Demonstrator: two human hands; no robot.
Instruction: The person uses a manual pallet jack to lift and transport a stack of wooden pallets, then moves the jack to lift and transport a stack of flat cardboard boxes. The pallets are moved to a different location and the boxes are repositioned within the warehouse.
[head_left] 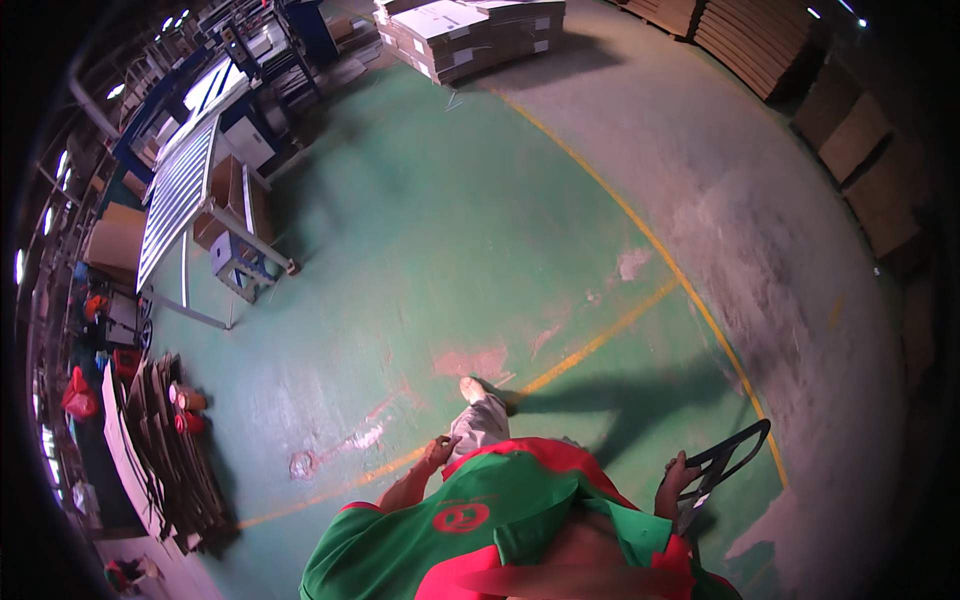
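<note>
My right hand (677,478) is closed around the black loop handle (737,452) of what looks like a hand pallet truck, at my right side. The handle leans out to the right; most of what lies below it is hidden by my sleeve and body. My left hand (437,453) hangs beside my light-coloured trouser leg (482,422), fingers loosely bent and partly apart, with nothing visible in it. One shoe (471,389) shows ahead of me on the green floor (400,230).
Ahead stands a stack of flat cardboard (470,40). To the left are a roller conveyor table (185,185), a small stool (240,262) beneath it, and leaning cardboard sheets (170,450). More cardboard stacks (760,45) line the far right, beyond a yellow floor line (630,215).
</note>
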